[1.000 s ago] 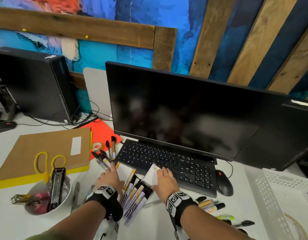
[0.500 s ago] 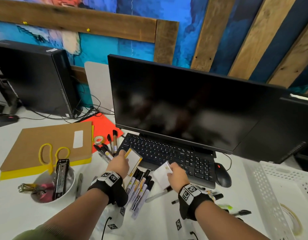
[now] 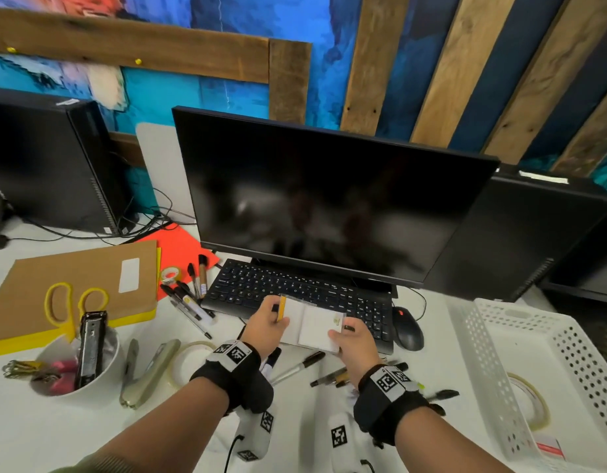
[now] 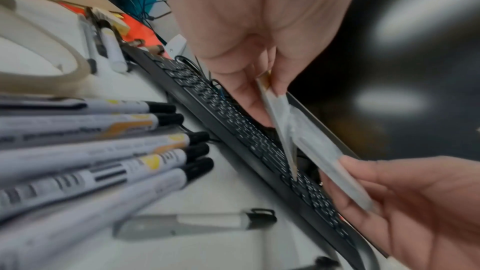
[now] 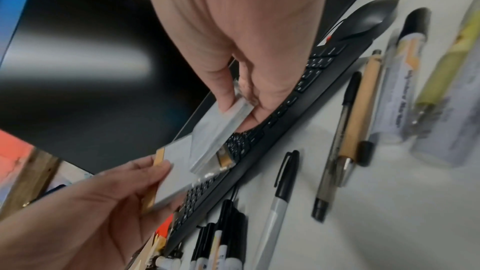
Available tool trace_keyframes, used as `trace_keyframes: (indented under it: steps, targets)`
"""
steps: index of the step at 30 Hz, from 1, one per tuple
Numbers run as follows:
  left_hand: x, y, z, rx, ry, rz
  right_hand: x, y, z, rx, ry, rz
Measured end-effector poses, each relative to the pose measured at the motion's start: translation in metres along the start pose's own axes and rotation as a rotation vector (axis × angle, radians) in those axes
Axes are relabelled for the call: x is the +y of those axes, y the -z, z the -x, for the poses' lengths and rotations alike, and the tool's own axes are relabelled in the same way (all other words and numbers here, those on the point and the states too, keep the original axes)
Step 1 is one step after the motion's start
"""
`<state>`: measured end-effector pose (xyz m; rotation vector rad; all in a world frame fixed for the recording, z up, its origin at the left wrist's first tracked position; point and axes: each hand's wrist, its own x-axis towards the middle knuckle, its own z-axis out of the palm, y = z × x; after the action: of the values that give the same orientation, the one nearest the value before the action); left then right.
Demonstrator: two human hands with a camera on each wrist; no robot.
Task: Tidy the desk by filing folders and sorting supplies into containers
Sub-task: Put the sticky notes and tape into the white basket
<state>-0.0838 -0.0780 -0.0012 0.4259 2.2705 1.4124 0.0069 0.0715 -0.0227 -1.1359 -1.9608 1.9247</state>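
On the white surface (image 3: 428, 377), right side, sits the white perforated basket (image 3: 493, 380), a tape roll (image 3: 530, 401) lying inside. Over on the left, the white bowl (image 3: 105, 377) holds a black stapler (image 3: 90, 346), yellow-handled scissors (image 3: 68, 307) and pink bits. Above the keyboard (image 3: 312, 291), both hands are busy: left hand (image 3: 266, 327) pinches a white pad with a yellow edge (image 3: 291, 319), right hand (image 3: 355, 343) pinches a wrapped white pad (image 3: 320, 327) overlapping it. Markers (image 3: 295, 367) lie loose beneath.
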Motion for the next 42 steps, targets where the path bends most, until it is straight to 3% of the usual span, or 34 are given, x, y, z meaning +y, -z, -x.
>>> trace_keyframes:
  steps: [3,9,20,23,27,36,38,42]
  targets:
    - [0.011,-0.016,0.004,-0.044,0.014,0.072,0.001,0.018,0.004,0.024,-0.04,-0.03]
    - [0.033,-0.055,0.011,-0.15,0.041,0.177,-0.008,0.06,0.014,-0.107,-0.134,-0.195]
    - [0.075,-0.135,0.013,-0.265,0.026,0.176,-0.008,0.141,0.011,-0.107,-0.002,0.036]
    - [0.085,-0.162,0.013,-0.278,0.028,0.185,-0.008,0.17,0.012,-0.059,0.041,0.076]
    - [0.098,-0.198,0.013,-0.331,0.071,0.235,-0.003,0.207,0.015,0.012,0.065,-0.07]
    - [0.127,-0.26,0.017,-0.384,0.102,0.283,-0.001,0.284,0.01,0.122,0.118,-0.166]
    - [0.126,-0.273,0.02,-0.382,0.06,0.174,-0.003,0.306,0.003,0.178,0.13,-0.198]
    - [0.121,-0.294,0.029,-0.482,-0.248,-0.299,0.001,0.343,-0.023,0.282,0.101,-0.226]
